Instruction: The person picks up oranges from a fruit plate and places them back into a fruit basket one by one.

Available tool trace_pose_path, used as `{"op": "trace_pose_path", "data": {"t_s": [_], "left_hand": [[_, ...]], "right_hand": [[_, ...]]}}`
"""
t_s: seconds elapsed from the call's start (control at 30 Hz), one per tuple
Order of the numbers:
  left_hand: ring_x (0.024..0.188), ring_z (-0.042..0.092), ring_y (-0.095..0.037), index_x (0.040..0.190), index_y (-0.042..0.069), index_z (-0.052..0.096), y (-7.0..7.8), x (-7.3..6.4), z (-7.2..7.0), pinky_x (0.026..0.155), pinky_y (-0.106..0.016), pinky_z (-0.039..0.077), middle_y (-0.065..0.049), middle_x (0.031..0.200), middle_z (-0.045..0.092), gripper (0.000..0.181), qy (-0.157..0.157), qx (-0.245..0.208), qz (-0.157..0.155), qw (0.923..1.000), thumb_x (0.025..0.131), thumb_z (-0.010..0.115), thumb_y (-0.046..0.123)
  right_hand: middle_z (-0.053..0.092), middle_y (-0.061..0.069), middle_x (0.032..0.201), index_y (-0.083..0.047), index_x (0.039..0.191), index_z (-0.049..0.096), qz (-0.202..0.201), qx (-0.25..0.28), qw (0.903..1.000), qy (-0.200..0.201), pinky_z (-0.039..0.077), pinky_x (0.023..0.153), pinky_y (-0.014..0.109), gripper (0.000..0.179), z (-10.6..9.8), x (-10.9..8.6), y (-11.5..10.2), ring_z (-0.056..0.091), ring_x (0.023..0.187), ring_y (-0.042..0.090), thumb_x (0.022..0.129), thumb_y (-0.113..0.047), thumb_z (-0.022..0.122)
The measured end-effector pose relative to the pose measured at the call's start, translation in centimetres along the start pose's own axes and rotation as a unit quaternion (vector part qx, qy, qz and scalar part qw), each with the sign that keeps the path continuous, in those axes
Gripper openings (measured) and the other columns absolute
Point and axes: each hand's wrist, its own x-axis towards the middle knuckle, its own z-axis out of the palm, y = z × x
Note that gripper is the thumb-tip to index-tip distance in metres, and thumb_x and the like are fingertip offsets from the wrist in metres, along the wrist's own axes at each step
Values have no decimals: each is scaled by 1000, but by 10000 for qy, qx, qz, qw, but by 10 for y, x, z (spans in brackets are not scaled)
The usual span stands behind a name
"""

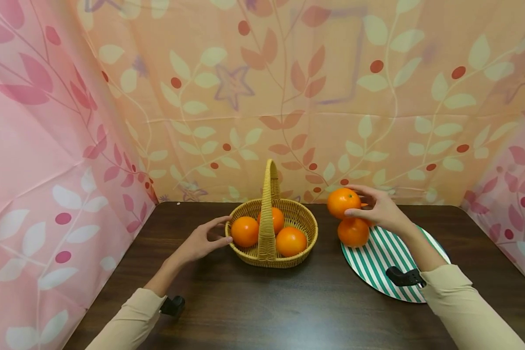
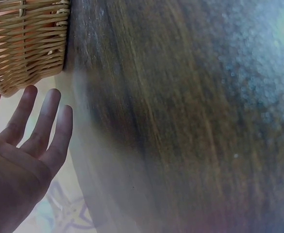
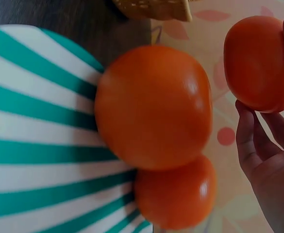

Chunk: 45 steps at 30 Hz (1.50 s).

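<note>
right hand (image 1: 382, 210): grasping one orange fruit (image 1: 343, 203), between basket (image 1: 286, 263) and striped plate (image 1: 389, 265). left hand (image 1: 202, 241): fingers loose, unclenched, at the basket's left rim. basket fruits (image 1: 291, 241): three, countable only from the head. plate fruits (image 3: 154, 109): two, far left edge, distinct only from the right wrist.

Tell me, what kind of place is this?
Maybe a little indoor set for filming, though I can't be sure. A dark table has leafy patterned cloth behind it and at both sides, and a yellow wicker basket holds round orange fruit.
</note>
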Motion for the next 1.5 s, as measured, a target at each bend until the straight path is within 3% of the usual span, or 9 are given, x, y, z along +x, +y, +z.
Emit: {"op": "trace_pose_path", "data": {"t_s": [0.37, 0.8, 1.13, 1.3, 1.5], "left_hand": [[104, 68, -38, 152, 9, 48, -1, 1, 0, 83, -42, 57, -25, 136, 54, 63, -4, -18, 62, 10000, 96, 75, 23], [105, 68, -36, 151, 10, 48, -4, 2, -1, 83, -43, 57, -24, 136, 56, 63, 11, 18, 45, 10000, 96, 75, 24], [105, 67, -38, 152, 10, 48, -3, 0, -1, 82, -42, 58, -23, 134, 57, 63, -13, -49, 13, 10000, 96, 75, 23], [103, 68, -36, 151, 10, 49, -4, 1, -1, 82, -42, 58, -24, 133, 57, 63, 24, 28, 11, 10000, 95, 75, 24], [104, 68, -38, 152, 9, 48, -1, 1, -1, 82, -41, 58, -24, 135, 56, 64, -34, -46, 44, 10000, 96, 75, 24]], "right_hand": [[59, 19, 132, -2, 145, 53, -240, 213, 9995, 1, 53, 90, 29, 60, 24, 18, 0, 63, 111, 34, 91, -5, 78], [57, 17, 137, -3, 145, 54, -335, 586, 9975, -214, 55, 89, 33, 62, 56, 33, -1, 63, 112, 34, 89, -3, 79], [60, 14, 134, -4, 145, 55, -328, 547, 9979, -135, 54, 89, 33, 63, 78, 42, 4, 63, 112, 30, 87, -6, 82], [62, 13, 131, -3, 145, 54, -363, 496, 9974, -371, 55, 87, 37, 66, 86, 48, 3, 63, 111, 30, 86, -6, 83], [62, 16, 130, 3, 145, 51, -346, 454, 9959, -697, 53, 88, 51, 71, 93, 52, 4, 62, 109, 34, 82, -5, 86]]}}
